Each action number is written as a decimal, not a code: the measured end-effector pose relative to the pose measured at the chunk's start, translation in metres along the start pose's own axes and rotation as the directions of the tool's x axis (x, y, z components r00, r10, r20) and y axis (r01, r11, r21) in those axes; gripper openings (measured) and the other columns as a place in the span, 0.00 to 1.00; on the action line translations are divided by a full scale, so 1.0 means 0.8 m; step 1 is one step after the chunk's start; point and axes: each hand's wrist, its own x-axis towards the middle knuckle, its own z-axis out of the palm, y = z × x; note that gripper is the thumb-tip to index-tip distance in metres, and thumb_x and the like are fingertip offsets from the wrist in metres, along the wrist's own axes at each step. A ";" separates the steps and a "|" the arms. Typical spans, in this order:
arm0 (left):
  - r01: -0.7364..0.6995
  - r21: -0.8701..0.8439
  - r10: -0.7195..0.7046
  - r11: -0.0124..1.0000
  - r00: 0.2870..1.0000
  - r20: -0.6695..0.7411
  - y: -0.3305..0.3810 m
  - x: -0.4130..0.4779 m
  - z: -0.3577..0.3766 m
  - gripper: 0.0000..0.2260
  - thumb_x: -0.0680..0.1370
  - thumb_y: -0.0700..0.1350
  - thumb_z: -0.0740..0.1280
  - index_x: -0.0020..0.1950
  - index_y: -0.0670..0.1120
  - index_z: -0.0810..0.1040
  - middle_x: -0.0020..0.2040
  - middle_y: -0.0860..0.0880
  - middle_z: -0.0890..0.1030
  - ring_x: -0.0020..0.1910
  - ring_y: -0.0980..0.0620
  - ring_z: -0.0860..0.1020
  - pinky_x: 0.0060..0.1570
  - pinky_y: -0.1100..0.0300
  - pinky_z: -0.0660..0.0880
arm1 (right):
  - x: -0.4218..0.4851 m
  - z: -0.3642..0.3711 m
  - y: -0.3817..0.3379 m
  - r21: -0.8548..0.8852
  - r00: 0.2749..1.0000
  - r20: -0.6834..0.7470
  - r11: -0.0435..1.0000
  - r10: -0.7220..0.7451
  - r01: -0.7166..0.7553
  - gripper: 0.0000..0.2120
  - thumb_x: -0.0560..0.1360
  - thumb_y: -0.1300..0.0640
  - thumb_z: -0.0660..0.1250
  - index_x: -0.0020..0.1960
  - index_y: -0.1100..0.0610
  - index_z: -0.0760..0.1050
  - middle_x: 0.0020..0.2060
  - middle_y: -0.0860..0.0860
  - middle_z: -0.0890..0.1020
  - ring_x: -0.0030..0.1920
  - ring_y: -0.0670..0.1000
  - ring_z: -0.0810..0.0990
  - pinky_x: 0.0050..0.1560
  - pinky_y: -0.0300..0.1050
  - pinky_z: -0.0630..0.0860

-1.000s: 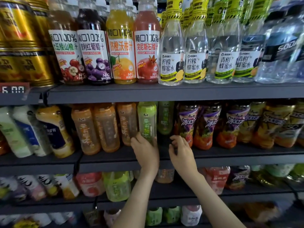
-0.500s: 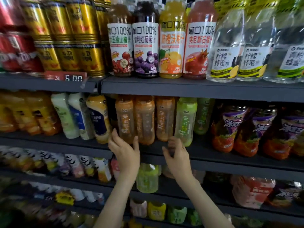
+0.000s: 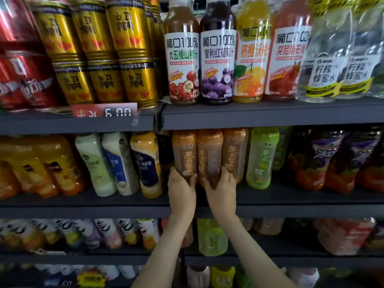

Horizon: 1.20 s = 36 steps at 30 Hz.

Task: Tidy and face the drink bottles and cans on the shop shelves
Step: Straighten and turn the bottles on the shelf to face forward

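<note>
Orange tea bottles (image 3: pixel 184 154) stand mid-row on the middle shelf (image 3: pixel 83 210), and the job looks only partway done; the juice bottles (image 3: pixel 217 65) at twelve o'clock already face out; the lower rows are too blurred to judge; the left hand (image 3: pixel 181 190) curls round one bottle's base; the right hand (image 3: pixel 223 190), at three o'clock of it, clasps the neighbour's.

Glossy, polished metal is seen on the gold cans (image 3: pixel 99 48) and the red cans (image 3: pixel 22 75). The juice bottles (image 3: pixel 218 65) and the orange bottles (image 3: pixel 185 154) are wrapped in smooth, shiny printed sleeves. Clear, glossy plastic is shown by the water bottles (image 3: pixel 328 59). The shelf (image 3: pixel 270 115) edge is finished matt and smooth.
</note>
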 end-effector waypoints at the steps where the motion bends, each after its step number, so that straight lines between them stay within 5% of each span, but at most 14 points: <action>1: 0.005 -0.002 -0.005 1.000 1.000 -0.006 -0.001 0.001 0.001 0.25 0.75 0.50 0.68 0.67 0.41 0.65 0.59 0.43 0.75 0.58 0.44 0.75 0.52 0.53 0.75 | 0.000 0.002 -0.002 -0.022 1.000 -0.020 1.000 -0.002 0.001 0.30 0.74 0.51 0.69 0.69 0.64 0.64 0.62 0.59 0.73 0.64 0.59 0.69 0.62 0.54 0.71; 12: -0.051 -0.048 0.053 0.998 0.998 0.033 -0.010 0.006 -0.008 0.26 0.73 0.52 0.71 0.66 0.42 0.69 0.58 0.45 0.77 0.58 0.47 0.75 0.53 0.58 0.72 | -0.005 0.006 0.000 -0.025 0.987 -0.157 0.999 -0.031 0.027 0.24 0.73 0.55 0.71 0.63 0.64 0.70 0.55 0.57 0.75 0.60 0.56 0.70 0.59 0.46 0.69; 20: -0.096 -0.068 0.107 0.993 0.978 0.177 -0.009 0.009 -0.017 0.21 0.76 0.51 0.68 0.64 0.44 0.69 0.58 0.48 0.78 0.58 0.49 0.77 0.52 0.64 0.71 | -0.005 -0.006 0.011 -0.053 0.989 -0.128 0.996 -0.074 0.068 0.22 0.74 0.58 0.69 0.65 0.65 0.69 0.56 0.59 0.75 0.60 0.59 0.72 0.60 0.54 0.72; 27: -0.083 -0.075 0.098 0.994 0.969 0.228 -0.008 0.010 -0.013 0.18 0.77 0.50 0.66 0.64 0.46 0.68 0.55 0.48 0.79 0.54 0.49 0.78 0.50 0.62 0.73 | 0.002 -0.020 0.016 -0.013 0.998 -0.038 0.998 -0.059 0.059 0.22 0.76 0.58 0.67 0.66 0.62 0.67 0.58 0.56 0.75 0.61 0.55 0.70 0.61 0.47 0.69; 32: -0.050 -0.061 0.053 0.997 0.997 0.052 0.013 -0.011 -0.004 0.32 0.75 0.49 0.69 0.73 0.42 0.58 0.70 0.42 0.66 0.69 0.45 0.66 0.62 0.57 0.67 | -0.001 -0.030 0.017 0.012 0.993 -0.111 0.999 -0.046 0.047 0.21 0.75 0.58 0.68 0.65 0.61 0.68 0.55 0.55 0.74 0.59 0.52 0.70 0.60 0.53 0.72; 36: -0.352 0.055 0.356 0.934 0.916 -0.183 0.040 -0.044 0.015 0.30 0.72 0.47 0.72 0.69 0.42 0.63 0.65 0.40 0.65 0.62 0.43 0.65 0.57 0.52 0.71 | 0.011 -0.066 0.036 0.015 0.935 -0.353 1.000 0.016 -0.012 0.24 0.71 0.62 0.71 0.63 0.65 0.65 0.55 0.59 0.71 0.57 0.56 0.67 0.58 0.58 0.72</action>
